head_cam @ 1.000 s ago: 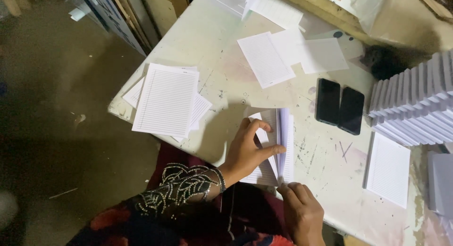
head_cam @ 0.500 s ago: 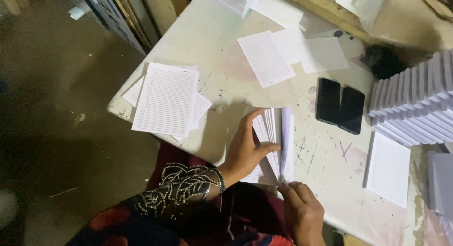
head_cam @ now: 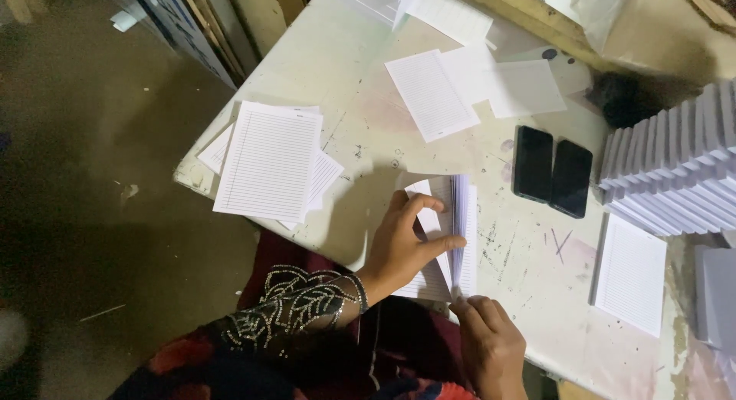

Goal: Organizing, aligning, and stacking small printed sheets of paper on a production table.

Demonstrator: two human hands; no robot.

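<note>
Lower centre of the frame: left hand (head_cam: 402, 243) curled over a folded bundle of lined sheets (head_cam: 454, 231), thumb and forefinger pinching into the fanned pages, lower half of the bundle hidden beneath the palm. Just below, right hand (head_cam: 487, 339) closed on the bundle's near corner, fingertips pressed together there, wrist cut off by the bottom edge. All on a pale, stained table (head_cam: 360, 101). Left of centre, a loose pile of lined pages (head_cam: 268, 162), its under sheets mostly covered by the top one. Upper centre, more single sheets (head_cam: 431, 93), overlapping. Right of centre, two dark phones (head_cam: 552, 174) side by side, screens blank. Far right, a fanned row of white booklets (head_cam: 675, 166), cut off by the frame edge, with one lined sheet (head_cam: 632, 273) below it. Upper right, a dark lump (head_cam: 625, 97), too shadowy to identify. Embroidered sleeve (head_cam: 299, 308) at lower left, fading into darkness.
</note>
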